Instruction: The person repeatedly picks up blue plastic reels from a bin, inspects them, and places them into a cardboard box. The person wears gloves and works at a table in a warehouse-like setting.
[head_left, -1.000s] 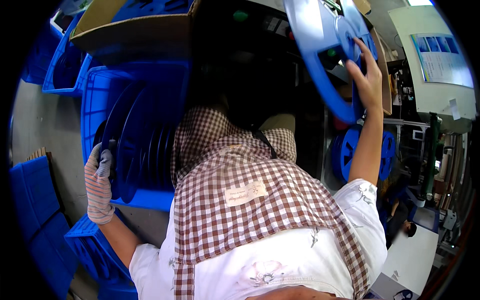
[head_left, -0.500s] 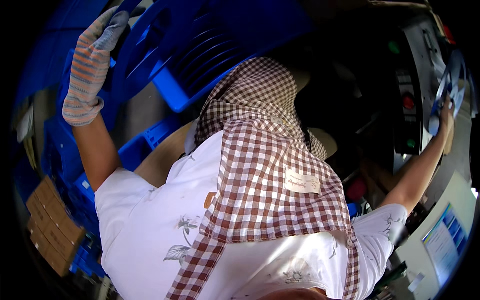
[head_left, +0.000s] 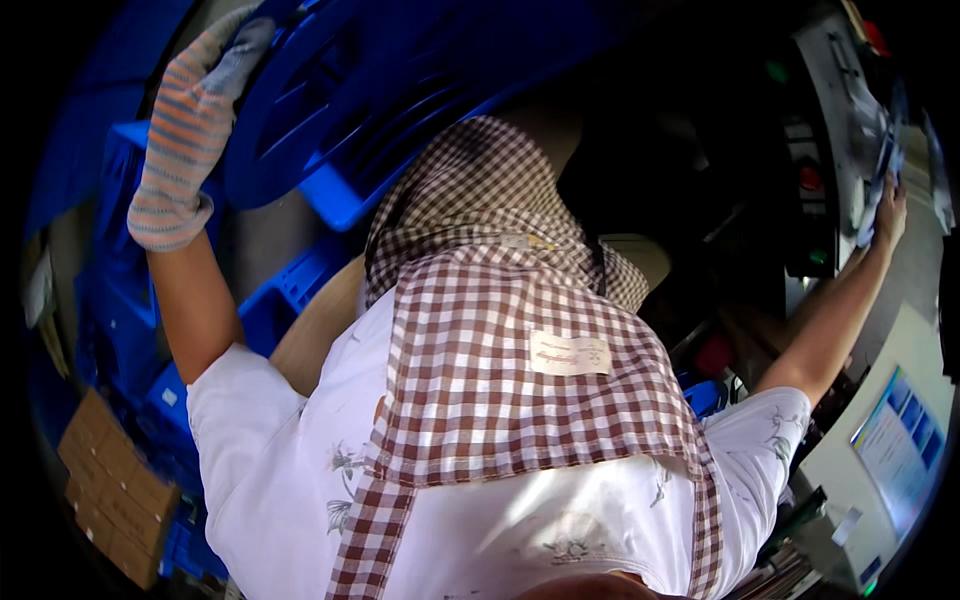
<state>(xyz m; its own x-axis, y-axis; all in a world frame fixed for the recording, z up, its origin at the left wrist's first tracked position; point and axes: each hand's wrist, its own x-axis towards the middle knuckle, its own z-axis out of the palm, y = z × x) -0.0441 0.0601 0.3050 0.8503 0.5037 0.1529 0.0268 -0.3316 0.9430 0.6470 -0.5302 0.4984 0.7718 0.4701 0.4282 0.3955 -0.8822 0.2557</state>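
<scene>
My left hand (head_left: 182, 145), in an orange-and-grey striped knit glove, is raised at the upper left. Its fingers close on the rim of a blue slotted plastic piece with a curved edge (head_left: 262, 165); the fingertips are partly cut off by the dark border. Far to the right, my bare right hand (head_left: 890, 212) reaches out beside a machine. Its fingers are wrapped round a thin, pale blue plastic piece (head_left: 884, 170), blurred and seen nearly edge-on.
A machine panel with a red button (head_left: 810, 179) and green ones stands left of my right hand. Blue plastic crates (head_left: 290, 290) and cardboard boxes (head_left: 118, 485) are at the left. A printed sheet (head_left: 898, 455) is at the lower right. My checked apron (head_left: 530, 420) fills the middle.
My right hand has shifted slightly up, and the pale blue piece has turned more edge-on. The left hand has moved little, still on the slotted piece. My torso has leaned slightly left.
</scene>
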